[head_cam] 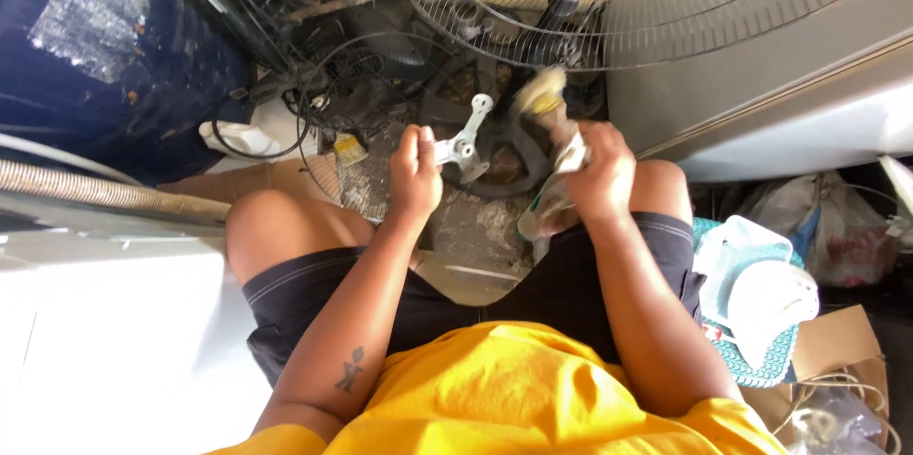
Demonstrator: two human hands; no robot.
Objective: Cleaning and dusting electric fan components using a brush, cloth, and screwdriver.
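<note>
My left hand (416,168) grips a white metal bracket (466,141) with round holes, held up in front of my knees. My right hand (599,174) is closed around a blurred paintbrush (542,96) with pale bristles and a crumpled rag (569,153), just right of the bracket. The brush head sits close to the bracket's upper end. I am seated, in dark shorts and a yellow shirt.
A large wire fan guard (666,8) spans the top. A dark blue drum (105,46) stands at upper left, with tangled black cables (333,75) and a white jug (252,136) beside it. A teal-and-white cloth (761,303), plastic bags and cardboard lie at right. A white surface (105,322) lies at left.
</note>
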